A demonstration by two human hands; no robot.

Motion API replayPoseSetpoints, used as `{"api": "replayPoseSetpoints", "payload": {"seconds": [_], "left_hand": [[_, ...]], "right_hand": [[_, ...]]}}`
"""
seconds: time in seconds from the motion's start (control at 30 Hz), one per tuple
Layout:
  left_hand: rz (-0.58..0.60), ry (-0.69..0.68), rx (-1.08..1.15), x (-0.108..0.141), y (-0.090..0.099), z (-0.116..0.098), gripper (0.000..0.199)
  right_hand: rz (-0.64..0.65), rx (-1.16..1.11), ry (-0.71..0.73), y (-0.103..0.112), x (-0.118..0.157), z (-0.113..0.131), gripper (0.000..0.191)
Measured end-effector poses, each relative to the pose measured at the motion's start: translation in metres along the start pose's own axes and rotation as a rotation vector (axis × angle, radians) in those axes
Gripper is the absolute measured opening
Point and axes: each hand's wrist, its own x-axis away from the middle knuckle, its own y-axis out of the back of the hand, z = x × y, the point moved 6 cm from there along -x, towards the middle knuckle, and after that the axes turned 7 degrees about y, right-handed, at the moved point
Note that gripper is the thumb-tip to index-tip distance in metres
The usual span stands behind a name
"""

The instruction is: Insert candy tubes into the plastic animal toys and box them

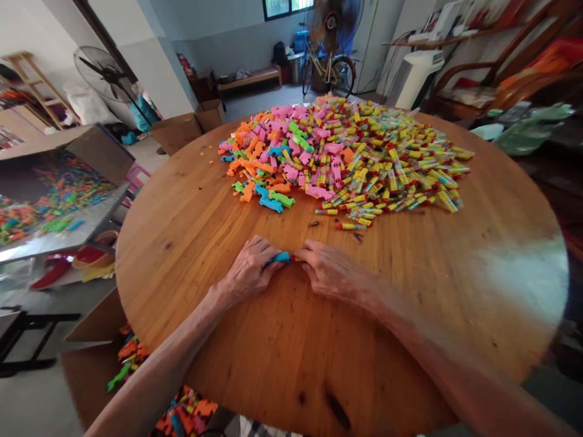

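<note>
Near the middle of the round wooden table [173,267], my left hand [251,264] is closed on a small blue plastic piece [281,258], whose end pokes out past the fingertips. Facing it, my right hand [325,267] pinches a small tube [297,258] with yellow and red on it, mostly hidden by the fingers. The two held parts meet or nearly meet; whether they are joined I cannot tell. Beyond my hands lies a heap of pink, orange, blue and green plastic pieces [268,164], running into a heap of clear tubes with yellow labels and red ends [396,164].
Below the table's left edge, an open cardboard box [91,376] holds similar colourful pieces. Further left, another box [100,152] lies on its side with many loose pieces. Standing fans, a bicycle [328,70] and a wooden chair [478,79] are beyond the table.
</note>
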Motion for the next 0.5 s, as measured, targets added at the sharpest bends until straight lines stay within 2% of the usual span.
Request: {"api": "replayPoseSetpoints", "payload": {"seconds": [0.27,0.4,0.5], "left_hand": [[-0.011,-0.014,0.004,-0.001,-0.002,-0.001,0.024],[0.012,-0.021,0.001,-0.001,-0.004,-0.003,0.021],[0.034,-0.027,-0.037,-0.003,-0.006,-0.006,0.020]], "right_hand": [[0.011,0.038,0.021,0.001,-0.002,0.001,0.028],[0.073,0.117,0.006,0.002,-0.002,0.007,0.024],[0.101,0.188,0.002,0.002,-0.002,0.011,0.028]]}}
